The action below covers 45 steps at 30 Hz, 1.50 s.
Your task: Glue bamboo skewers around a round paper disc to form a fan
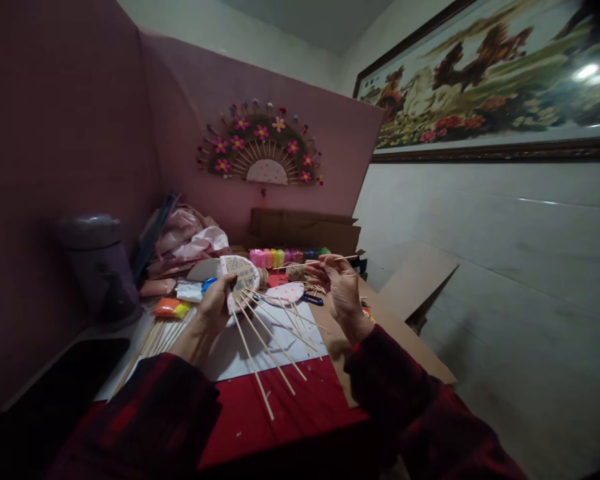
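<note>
Fingers (pixel 226 283) of our left hand (pixel 211 312) grip a rounded, printed piece (pixel 242 272) with a pink-dotted white edge, held over the table with thin sticks (pixel 257 375) fanning from it towards us, while our raised right hand (pixel 344 291) pinches one loose stick (pixel 349 258). Below lie a dotted rounded piece (pixel 284 293) and a white sheet (pixel 230 363) on red cloth (pixel 300 393); beyond them we see colourful packets (pixel 280 258) in a row, then a flower-trimmed fan (pixel 267 172) against a pink panel (pixel 180 87).
</note>
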Tool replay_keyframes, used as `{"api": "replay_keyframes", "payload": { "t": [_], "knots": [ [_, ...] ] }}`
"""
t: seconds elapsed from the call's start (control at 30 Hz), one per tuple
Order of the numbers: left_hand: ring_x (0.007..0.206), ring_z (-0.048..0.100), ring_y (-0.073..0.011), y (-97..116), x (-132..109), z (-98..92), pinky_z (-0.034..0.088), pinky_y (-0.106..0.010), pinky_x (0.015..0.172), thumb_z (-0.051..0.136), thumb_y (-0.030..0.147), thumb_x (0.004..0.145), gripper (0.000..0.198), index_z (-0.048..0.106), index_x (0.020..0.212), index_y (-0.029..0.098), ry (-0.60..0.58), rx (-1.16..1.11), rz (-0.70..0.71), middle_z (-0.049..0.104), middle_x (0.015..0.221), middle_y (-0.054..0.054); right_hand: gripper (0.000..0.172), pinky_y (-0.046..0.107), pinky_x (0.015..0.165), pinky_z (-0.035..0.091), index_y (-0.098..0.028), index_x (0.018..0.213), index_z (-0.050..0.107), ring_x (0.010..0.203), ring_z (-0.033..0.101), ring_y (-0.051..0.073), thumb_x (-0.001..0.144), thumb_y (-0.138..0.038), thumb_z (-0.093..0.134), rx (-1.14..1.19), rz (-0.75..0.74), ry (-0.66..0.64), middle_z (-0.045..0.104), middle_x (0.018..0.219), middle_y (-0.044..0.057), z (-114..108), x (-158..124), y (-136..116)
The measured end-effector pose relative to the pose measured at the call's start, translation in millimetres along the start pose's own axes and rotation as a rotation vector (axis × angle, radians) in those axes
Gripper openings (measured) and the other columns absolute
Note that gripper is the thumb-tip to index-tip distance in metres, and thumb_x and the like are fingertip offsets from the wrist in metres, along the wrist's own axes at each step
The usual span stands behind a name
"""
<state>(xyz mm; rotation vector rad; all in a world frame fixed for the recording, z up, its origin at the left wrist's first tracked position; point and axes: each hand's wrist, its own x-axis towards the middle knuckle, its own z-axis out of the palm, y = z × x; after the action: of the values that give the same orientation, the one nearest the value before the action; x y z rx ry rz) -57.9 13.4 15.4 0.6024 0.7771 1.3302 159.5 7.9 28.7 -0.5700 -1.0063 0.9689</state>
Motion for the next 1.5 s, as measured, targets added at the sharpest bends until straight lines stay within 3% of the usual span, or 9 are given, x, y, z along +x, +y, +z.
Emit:
{"api": "replay_keyframes", "payload": {
  "t": [0.17, 0.37, 0.67, 1.07, 1.5],
  "knots": [
    [0.044, 0.062, -0.02, -11.1, 1.4, 1.3, 0.05, -0.029, 0.037, 0.046, 0.015, 0.081, 0.029, 0.057, 0.105, 0.004, -0.068, 0.013, 0.042, 0.067, 0.061, -0.01, 0.026, 0.018, 0.049, 0.055, -0.017, 0.076, 0.057, 0.071, 0.071, 0.016, 0.065, -0.026, 0.079, 0.166, 0.16, 0.011, 0.073, 0.08, 0.005, 4.9, -14.2, 19.3],
    [0.05, 0.065, -0.0198, -20.4, -1.3, 6.5, 0.051, -0.026, 0.039, 0.05, 0.013, 0.077, 0.028, 0.057, 0.104, 0.008, -0.054, -0.038, 0.088, 0.069, 0.066, -0.009, 0.02, 0.019, 0.054, 0.056, -0.016, 0.071, 0.056, 0.074, 0.071, 0.015, 0.07, -0.019, 0.075, 0.144, 0.232, -0.096, 0.074, 0.08, 0.005, 0.6, -27.5, 22.3],
    [0.052, 0.065, -0.0199, -18.9, -4.1, 12.5, 0.055, -0.032, 0.047, 0.048, 0.01, 0.077, 0.023, 0.059, 0.096, 0.007, 0.075, -0.109, 0.066, 0.068, 0.066, -0.01, 0.017, 0.019, 0.057, 0.056, -0.016, 0.072, 0.056, 0.076, 0.071, 0.015, 0.073, -0.021, 0.073, 0.025, 0.219, -0.156, 0.074, 0.08, 0.005, 1.9, -32.7, 23.2],
    [0.048, 0.063, -0.0191, -16.3, -8.0, 15.5, 0.051, -0.028, 0.039, 0.047, 0.012, 0.079, 0.019, 0.06, 0.091, 0.006, 0.078, -0.078, 0.077, 0.067, 0.063, -0.01, 0.021, 0.019, 0.055, 0.056, -0.015, 0.068, 0.055, 0.074, 0.071, 0.016, 0.07, -0.021, 0.075, 0.042, 0.226, -0.136, 0.074, 0.082, 0.006, -0.9, -30.7, 25.2],
    [0.05, 0.063, -0.019, -16.8, -9.3, 14.3, 0.053, -0.029, 0.042, 0.052, 0.012, 0.074, 0.02, 0.062, 0.091, 0.008, 0.075, -0.095, 0.094, 0.068, 0.065, -0.009, 0.022, 0.02, 0.054, 0.057, -0.016, 0.069, 0.054, 0.073, 0.072, 0.017, 0.069, -0.021, 0.075, 0.03, 0.224, -0.123, 0.074, 0.079, 0.006, 0.1, -29.6, 26.6]
  ]
}}
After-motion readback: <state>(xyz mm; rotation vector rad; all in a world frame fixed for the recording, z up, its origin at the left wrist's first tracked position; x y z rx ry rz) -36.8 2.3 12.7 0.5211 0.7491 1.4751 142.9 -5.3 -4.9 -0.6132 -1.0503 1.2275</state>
